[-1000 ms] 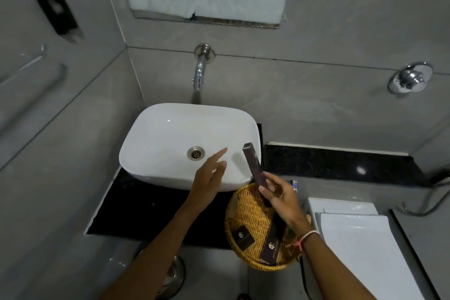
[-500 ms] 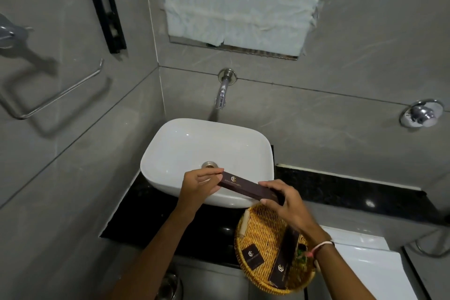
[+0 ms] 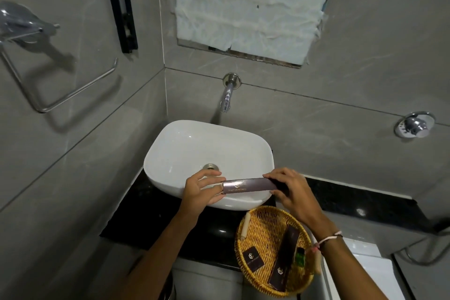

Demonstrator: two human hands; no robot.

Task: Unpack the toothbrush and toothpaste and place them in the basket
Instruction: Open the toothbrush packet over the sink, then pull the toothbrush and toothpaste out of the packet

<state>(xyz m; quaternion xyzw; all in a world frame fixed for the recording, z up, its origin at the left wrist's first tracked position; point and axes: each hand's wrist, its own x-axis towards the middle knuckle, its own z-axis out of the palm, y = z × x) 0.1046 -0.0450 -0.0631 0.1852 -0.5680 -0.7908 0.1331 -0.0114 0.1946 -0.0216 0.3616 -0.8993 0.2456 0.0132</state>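
Note:
I hold a long dark brown box (image 3: pixel 247 185) level over the front rim of the white sink (image 3: pixel 185 148). My left hand (image 3: pixel 201 190) grips its left end and my right hand (image 3: pixel 289 190) grips its right end. The box is closed as far as I can see. Below my right wrist, a round wicker basket (image 3: pixel 265 226) sits on the black counter (image 3: pixel 155 217). Inside it lie another long brown box (image 3: pixel 285 263), a small square brown box (image 3: pixel 253 258) and a small green bottle (image 3: pixel 300 254).
A chrome tap (image 3: pixel 227 95) juts from the grey tiled wall above the sink. A towel ring (image 3: pixel 56 95) hangs on the left wall. A white toilet tank lid (image 3: pixel 360 273) lies right of the basket. A chrome valve (image 3: pixel 414 126) is on the right wall.
The box went from upright in my right hand alone to level, held at both ends. My left hand came over and took its left end. My view tilted upward.

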